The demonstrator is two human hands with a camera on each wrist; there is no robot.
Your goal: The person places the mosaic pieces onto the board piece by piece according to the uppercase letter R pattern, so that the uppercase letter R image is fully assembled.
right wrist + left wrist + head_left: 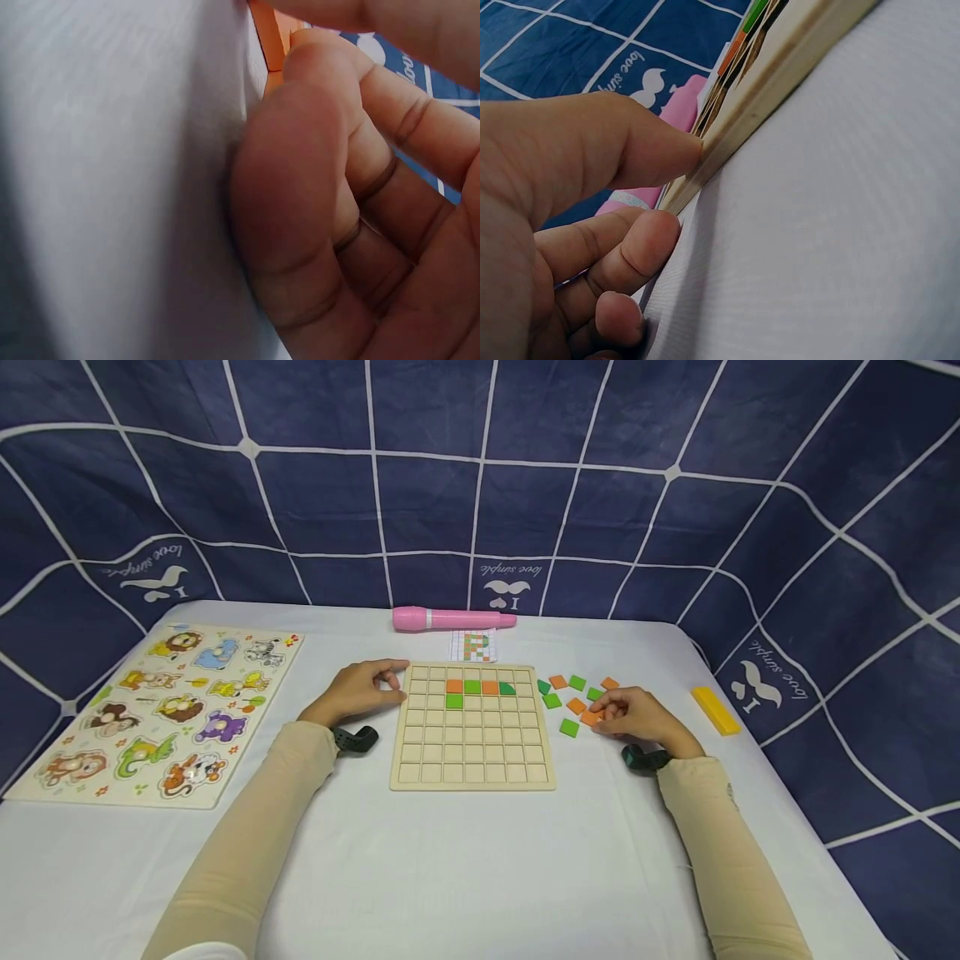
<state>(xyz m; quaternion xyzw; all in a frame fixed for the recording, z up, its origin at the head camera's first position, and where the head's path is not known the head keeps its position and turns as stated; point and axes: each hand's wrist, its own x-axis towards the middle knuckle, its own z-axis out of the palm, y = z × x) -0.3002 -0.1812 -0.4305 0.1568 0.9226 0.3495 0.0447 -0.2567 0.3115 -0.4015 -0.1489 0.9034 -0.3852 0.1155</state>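
Note:
A wooden grid board [472, 764] lies flat on the white table, with orange, green and dark-green tiles set in its upper cells. At its upper left corner, my left hand [366, 687] holds the edge, the thumb [664, 154] against the side and the index finger by the corner. To the right of the board my right hand [633, 714] pinches an orange tile [590, 717] low over the table. That orange tile [270, 37] shows only partly behind the fingers in the right wrist view. Around it lie loose orange and green tiles, including a green tile [569, 727].
Behind the board are a small pattern card [474, 646] and a pink microphone-shaped stick [457, 619]. An animal puzzle board [142, 718] lies at the left. A yellow block [715, 710] sits near the right table edge. A blue checked cloth [420, 502] hangs behind.

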